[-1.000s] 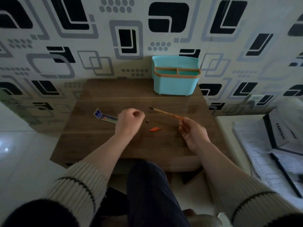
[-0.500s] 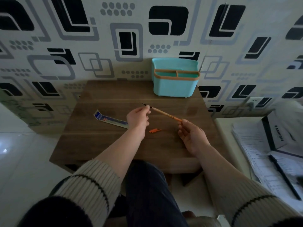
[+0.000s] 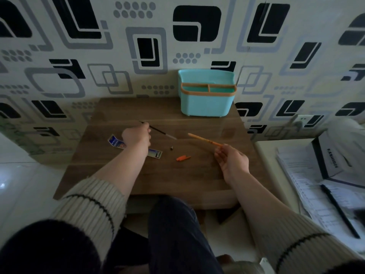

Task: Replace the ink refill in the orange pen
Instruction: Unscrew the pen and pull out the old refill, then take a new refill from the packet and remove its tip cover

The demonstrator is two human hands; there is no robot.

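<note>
Left hand: the left hand [image 3: 136,135] is closed around the ink refill [image 3: 164,134], held above the table [image 3: 177,178].
Ink refill: thin and dark, paler toward its right end; long axis runs from upper left to lower right, with one end sticking out past the fist on the left.
Right hand: the right hand [image 3: 232,162] pinches the near end of the pen barrel [image 3: 204,139] between its fingertips.
Pen barrel: orange, off the table, long axis pointing up and left toward the refill; the two ends are apart.
Table parts: orange cap [image 3: 183,158] and a small dark piece [image 3: 171,148] lie between the hands.
Packet: blue and white packet [image 3: 116,143] lies partly under the left wrist; its print is too blurred to read.
Organizer: teal desk organizer [image 3: 207,103] stands at the far edge.
Writing: the box [image 3: 331,161] at right bears "FASHION", seen sideways.
</note>
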